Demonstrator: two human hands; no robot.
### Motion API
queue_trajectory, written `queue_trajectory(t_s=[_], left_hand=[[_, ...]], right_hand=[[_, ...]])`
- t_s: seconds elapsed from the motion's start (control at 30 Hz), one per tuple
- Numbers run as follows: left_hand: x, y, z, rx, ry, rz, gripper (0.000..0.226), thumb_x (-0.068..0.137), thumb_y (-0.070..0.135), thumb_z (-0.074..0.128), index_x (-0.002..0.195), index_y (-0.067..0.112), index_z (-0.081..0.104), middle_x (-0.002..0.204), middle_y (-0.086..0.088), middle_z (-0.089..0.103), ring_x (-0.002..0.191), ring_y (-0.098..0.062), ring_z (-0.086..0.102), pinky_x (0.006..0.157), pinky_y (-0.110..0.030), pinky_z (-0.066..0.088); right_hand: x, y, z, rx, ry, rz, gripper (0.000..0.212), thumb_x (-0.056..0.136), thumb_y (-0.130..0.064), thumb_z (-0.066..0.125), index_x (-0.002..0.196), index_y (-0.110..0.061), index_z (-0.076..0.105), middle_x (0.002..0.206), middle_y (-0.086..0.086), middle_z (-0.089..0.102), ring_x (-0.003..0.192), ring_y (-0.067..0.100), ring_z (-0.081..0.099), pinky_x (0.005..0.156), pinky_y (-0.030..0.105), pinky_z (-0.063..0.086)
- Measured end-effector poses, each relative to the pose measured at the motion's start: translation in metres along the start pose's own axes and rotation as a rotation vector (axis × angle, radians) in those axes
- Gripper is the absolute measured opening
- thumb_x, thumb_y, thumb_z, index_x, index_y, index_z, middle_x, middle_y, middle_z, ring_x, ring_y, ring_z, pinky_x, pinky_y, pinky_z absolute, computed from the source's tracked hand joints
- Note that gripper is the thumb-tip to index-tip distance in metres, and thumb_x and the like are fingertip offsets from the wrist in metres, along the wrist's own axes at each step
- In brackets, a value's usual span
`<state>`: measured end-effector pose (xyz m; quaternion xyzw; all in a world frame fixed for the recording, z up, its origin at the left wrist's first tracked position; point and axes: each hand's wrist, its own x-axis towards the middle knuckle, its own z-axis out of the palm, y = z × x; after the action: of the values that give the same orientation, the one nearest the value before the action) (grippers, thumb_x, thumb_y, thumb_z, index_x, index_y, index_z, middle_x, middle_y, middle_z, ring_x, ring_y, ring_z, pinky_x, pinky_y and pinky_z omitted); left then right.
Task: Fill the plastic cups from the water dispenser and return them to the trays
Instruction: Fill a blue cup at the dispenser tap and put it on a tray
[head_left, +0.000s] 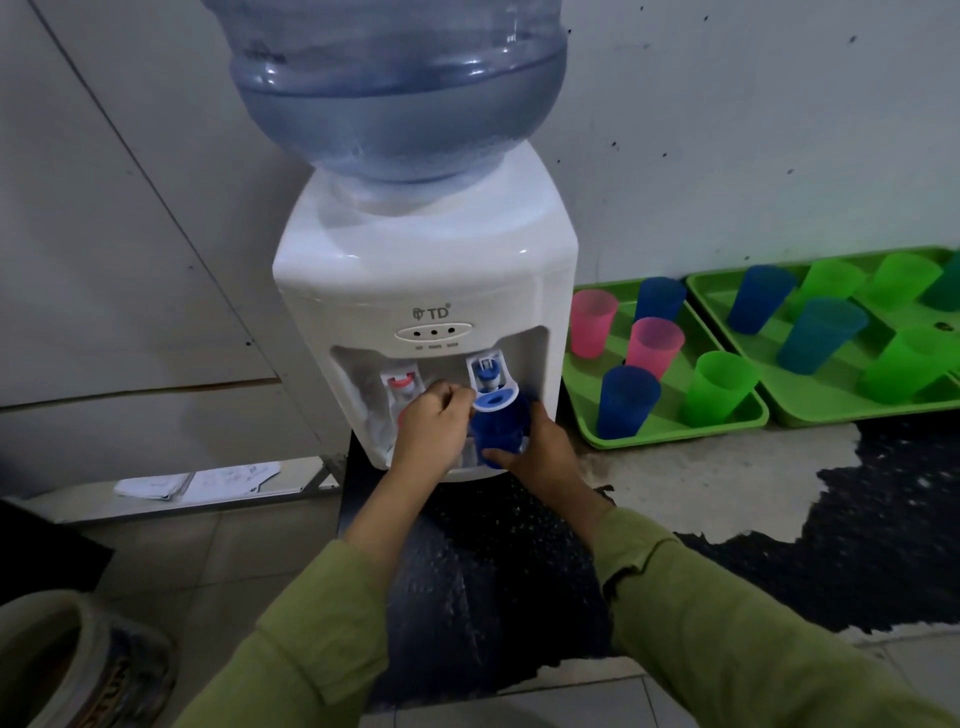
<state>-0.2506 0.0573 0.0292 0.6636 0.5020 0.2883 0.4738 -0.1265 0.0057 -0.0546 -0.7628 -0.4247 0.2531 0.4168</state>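
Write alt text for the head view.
A right hand holds a blue cup under the blue tap of a white dispenser, while the left hand curls beside the tap. To the right, two green trays hold pink, blue and green cups.

Dim indoor light, soft blur throughout, wide-angle bending at edges, faint shadows

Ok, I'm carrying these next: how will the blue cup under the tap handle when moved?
The blue cup looks like thin plastic, so it probably flexes if the right hand squeezes. It is tall and tapers to a narrower base, so it likely tips easily on the green tray once set down.
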Motion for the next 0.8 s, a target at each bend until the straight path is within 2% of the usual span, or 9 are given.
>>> queue_trajectory(t_s=[0.2,0.37,0.5,0.8], left_hand=[[0.0018,-0.0013,-0.0004,-0.003,-0.011,-0.005,0.019,0.089,0.026,0.05,0.074,0.021,0.06,0.083,-0.008,0.066,0.088,-0.028,0.062,0.082,-0.045,0.05],[0.0049,-0.0004,-0.0016,0.01,-0.023,-0.004,0.018,0.088,0.026,0.052,0.073,0.022,0.061,0.07,0.005,0.062,0.07,-0.013,0.057,0.061,-0.028,0.044],[0.0059,-0.0015,-0.0011,-0.014,-0.021,-0.028,0.019,0.088,0.026,0.056,0.07,0.02,0.06,0.067,0.002,0.06,0.069,-0.017,0.056,0.066,-0.03,0.042],[0.0084,-0.0043,0.0008,-0.09,-0.014,-0.057,0.019,0.085,0.023,0.062,0.067,0.021,0.062,0.062,0.006,0.06,0.061,-0.008,0.054,0.056,-0.023,0.04]], right_hand=[[-0.0021,-0.0019,-0.0016,0.033,0.008,-0.01,0.069,0.062,-0.026,0.084,0.12,-0.014,0.048,0.12,0.005,0.063,0.106,0.022,0.059,0.079,0.023,0.042],[-0.0021,-0.0023,-0.0015,0.034,0.013,-0.014,0.073,0.061,-0.028,0.083,0.123,-0.016,0.046,0.122,0.004,0.062,0.109,0.022,0.059,0.082,0.024,0.043],[-0.0024,-0.0031,-0.0008,0.041,0.024,-0.022,0.073,0.061,-0.029,0.084,0.123,-0.017,0.046,0.122,0.004,0.062,0.109,0.021,0.058,0.081,0.023,0.042],[-0.0025,-0.0025,0.0006,0.074,0.035,-0.044,0.074,0.062,-0.024,0.084,0.125,-0.015,0.046,0.122,0.005,0.061,0.107,0.019,0.058,0.079,0.02,0.041]])
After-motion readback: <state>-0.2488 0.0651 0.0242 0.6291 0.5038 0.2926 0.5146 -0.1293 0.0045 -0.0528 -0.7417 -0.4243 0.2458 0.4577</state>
